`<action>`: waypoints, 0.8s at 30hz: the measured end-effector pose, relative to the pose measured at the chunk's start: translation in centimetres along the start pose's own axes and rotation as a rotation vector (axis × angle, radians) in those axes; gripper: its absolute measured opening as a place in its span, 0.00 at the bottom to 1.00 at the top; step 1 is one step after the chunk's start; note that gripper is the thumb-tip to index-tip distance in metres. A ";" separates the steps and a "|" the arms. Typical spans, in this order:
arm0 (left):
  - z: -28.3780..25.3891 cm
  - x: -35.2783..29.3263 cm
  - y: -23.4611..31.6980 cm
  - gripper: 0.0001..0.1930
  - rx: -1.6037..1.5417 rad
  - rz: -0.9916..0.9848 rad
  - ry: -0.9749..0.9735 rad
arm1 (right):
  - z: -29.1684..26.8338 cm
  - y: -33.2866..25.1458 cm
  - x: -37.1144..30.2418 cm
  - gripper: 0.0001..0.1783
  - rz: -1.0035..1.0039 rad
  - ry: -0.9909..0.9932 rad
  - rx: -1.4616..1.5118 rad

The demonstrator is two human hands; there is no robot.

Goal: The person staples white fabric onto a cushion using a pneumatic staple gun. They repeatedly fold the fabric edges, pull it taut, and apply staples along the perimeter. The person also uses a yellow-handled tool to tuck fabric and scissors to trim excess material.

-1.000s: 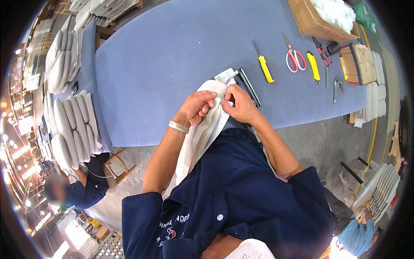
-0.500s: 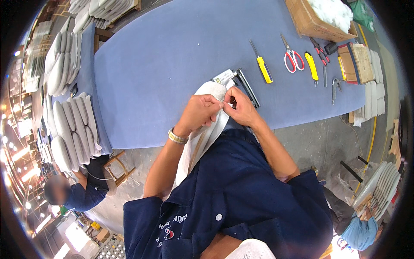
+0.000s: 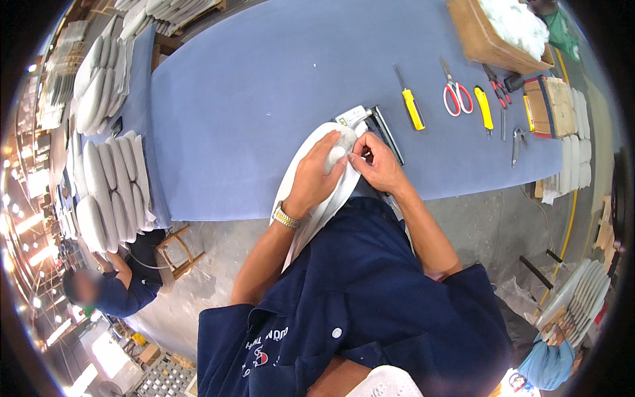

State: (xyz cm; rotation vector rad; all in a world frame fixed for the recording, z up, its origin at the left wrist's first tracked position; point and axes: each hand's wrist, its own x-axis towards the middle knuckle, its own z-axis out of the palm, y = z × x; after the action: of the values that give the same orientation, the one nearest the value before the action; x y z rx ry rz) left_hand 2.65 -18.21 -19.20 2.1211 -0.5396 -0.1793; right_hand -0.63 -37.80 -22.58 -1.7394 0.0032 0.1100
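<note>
A long pale padded cushion (image 3: 288, 180) leans from the blue table's near edge against my body. My left hand (image 3: 312, 177) wraps over its upper end, fingers along the padding and thumb by the fabric edge. My right hand (image 3: 378, 164) is closed, pinching the cushion's fabric edge close to the left thumb. What lies between its fingertips besides cloth is hidden. Just beyond the hands lies a silver and black staple gun (image 3: 385, 135), partly covered by the cushion and right hand.
On the blue table (image 3: 225, 119) lie a yellow screwdriver (image 3: 413, 109), red-handled scissors (image 3: 456, 96), a yellow utility knife (image 3: 483, 109) and pliers (image 3: 497, 87). A carton of white stuffing (image 3: 486, 40) stands far right. Stacked cushions (image 3: 112, 192) and another person (image 3: 132, 291) are at left.
My left hand has opened from a pinch and spread over the cushion's upper end. The right hand keeps pinching the fabric edge. The view has shifted slightly.
</note>
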 end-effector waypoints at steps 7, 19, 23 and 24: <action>-0.7 -0.6 -0.2 0.14 -0.081 -0.075 0.096 | 0.3 -0.1 -0.1 0.10 0.054 0.024 0.041; -0.1 -2.2 0.2 0.24 0.112 0.081 0.012 | 0.4 1.0 -0.3 0.10 0.101 0.027 0.128; -0.3 -1.4 0.7 0.35 0.102 0.068 0.002 | 0.3 1.0 -0.1 0.09 0.131 0.011 0.147; -0.4 -1.1 0.9 0.38 0.094 0.078 0.003 | 0.3 1.1 -0.1 0.09 0.138 0.007 0.158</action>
State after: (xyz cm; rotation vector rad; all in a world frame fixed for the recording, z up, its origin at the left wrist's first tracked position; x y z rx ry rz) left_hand 1.52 -17.89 -18.36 2.1867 -0.6389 -0.1085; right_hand -0.81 -37.72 -23.68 -1.5811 0.1340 0.2002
